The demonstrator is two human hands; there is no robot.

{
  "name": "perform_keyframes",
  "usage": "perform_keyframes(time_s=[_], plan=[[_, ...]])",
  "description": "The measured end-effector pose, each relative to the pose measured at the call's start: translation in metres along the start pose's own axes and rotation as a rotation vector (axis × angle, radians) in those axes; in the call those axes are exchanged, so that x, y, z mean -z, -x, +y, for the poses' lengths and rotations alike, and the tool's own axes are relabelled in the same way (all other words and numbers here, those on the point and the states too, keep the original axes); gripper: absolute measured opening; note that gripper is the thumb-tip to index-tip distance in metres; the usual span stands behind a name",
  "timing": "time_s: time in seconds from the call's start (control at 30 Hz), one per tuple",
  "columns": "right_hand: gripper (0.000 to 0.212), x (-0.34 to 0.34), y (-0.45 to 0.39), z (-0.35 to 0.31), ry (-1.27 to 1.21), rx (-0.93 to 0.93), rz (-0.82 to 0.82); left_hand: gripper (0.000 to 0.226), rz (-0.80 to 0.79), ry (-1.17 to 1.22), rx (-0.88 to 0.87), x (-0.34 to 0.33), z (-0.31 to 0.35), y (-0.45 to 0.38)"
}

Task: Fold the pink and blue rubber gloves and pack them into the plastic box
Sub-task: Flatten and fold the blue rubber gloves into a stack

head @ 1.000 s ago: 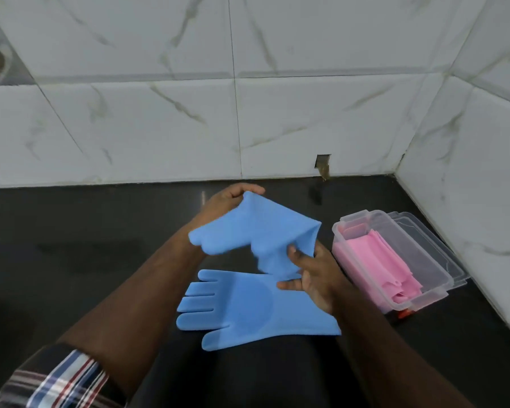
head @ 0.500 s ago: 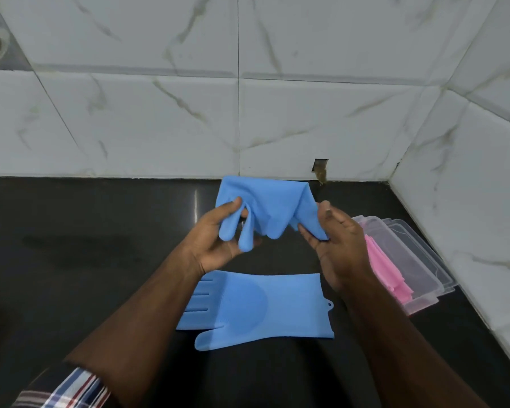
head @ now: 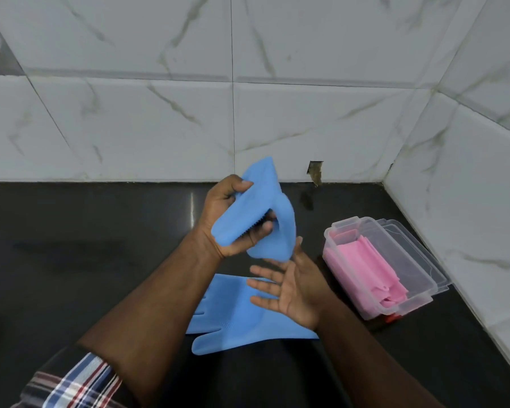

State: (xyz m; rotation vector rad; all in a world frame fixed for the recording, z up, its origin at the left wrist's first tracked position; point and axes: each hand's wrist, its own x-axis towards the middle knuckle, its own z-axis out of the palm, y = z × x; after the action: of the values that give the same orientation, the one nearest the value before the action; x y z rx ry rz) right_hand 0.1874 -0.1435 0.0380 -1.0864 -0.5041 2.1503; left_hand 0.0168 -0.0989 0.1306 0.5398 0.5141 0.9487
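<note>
left hand: clamped round the folded blue glove, thumb across the top edge, fingers tucked under the fold. Half a second back both hands were pinching this glove spread out between them; now it's bunched into a thick wad in one fist, held above the counter in front of the far wall.

right hand: let go. Palm up, fingers spread wide, holding nothing, just under the wad's lower corner. Can't tell if it's touching that corner.

second glove: flat on the counter, near side, fingers pointing left. Hasn't budged across the frames, not folded yet.

box: off to the right by the side wall, open, same spot as before. Clear lid looks like it's lying just past it on the far side.

pink gloves: already folded and lying in the box.

what it means: my read is the fold on this blue one is basically done and it's mid handover, so dropping it in with the pink stuff should be next.

how far: pink done, one blue nearly packed, one blue untouched.

watch out: rubber that thick probably wants to spring open once the grip loosens.
</note>
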Motion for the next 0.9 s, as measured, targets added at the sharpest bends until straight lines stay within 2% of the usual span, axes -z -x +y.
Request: perform_keyframes(time_s=[0.1,0.13,0.2,0.3,0.37,0.47,0.57,0.63,0.73,0.9], plan=[[0.092,0.000,0.004,0.005,-0.136,-0.004,-0.109,0.021,-0.161,0.016,0.071,-0.002,0.005,0.003],[0.086,0.003,0.005,0.002,-0.158,0.011,-0.117,0.021,-0.158,-0.014,0.068,-0.002,0.006,0.006],[0.065,0.008,0.011,-0.003,-0.206,0.063,-0.114,0.033,-0.072,-0.080,0.070,0.007,0.010,0.013],[0.036,0.023,0.016,-0.009,-0.280,0.182,-0.045,0.044,-0.021,-0.105,0.083,0.028,0.014,0.034],[0.034,0.031,0.022,-0.010,-0.242,0.244,0.009,0.048,0.028,-0.203,0.176,0.046,0.014,0.046],[0.036,0.036,0.029,-0.012,-0.155,0.284,-0.005,0.054,0.111,-0.342,0.268,0.074,0.009,0.060],[0.029,0.036,0.034,-0.014,0.071,0.315,0.093,0.045,0.175,-0.461,0.288,0.094,0.003,0.073],[0.034,0.042,0.032,-0.015,0.138,0.340,0.117,0.042,0.213,-0.511,0.281,0.106,0.000,0.081],[0.031,0.049,0.030,-0.011,0.207,0.348,0.198,0.036,0.254,-0.590,0.280,0.117,-0.003,0.091],[0.028,0.061,0.018,0.012,0.371,0.298,0.353,0.045,0.381,-0.838,0.345,0.135,-0.014,0.098]])
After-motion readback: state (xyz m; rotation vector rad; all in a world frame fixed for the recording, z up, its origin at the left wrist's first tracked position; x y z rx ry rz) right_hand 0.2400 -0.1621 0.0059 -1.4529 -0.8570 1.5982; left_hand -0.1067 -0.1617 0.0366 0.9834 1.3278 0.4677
